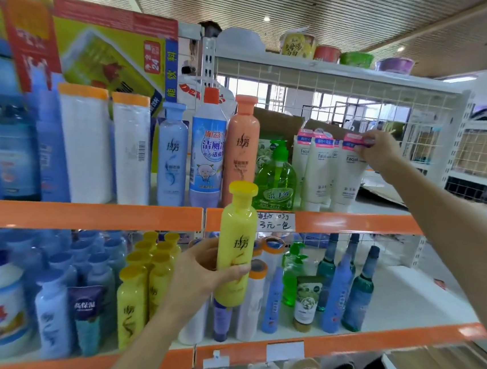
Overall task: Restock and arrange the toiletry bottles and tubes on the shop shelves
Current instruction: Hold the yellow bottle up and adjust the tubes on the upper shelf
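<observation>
Arranging is under way at the upper shelf [351,221]. The left hand [198,272] is wrapped around a yellow bottle [236,243], held upright in front of the shelf edge, not yet placed. The right hand [378,151] pinches the pink top of the end tube [349,170] in the white row. Next, probably: straighten that tube, then seat the bottle beside the orange bottle [241,151] or among the matching yellow ones below.

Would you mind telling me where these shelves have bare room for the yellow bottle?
Upper shelf: bare right of the white tubes the right hand touches. Lower shelf: bare right of the blue-green bottles. Crowded left of both. The left hand holds the yellow bottle.
</observation>
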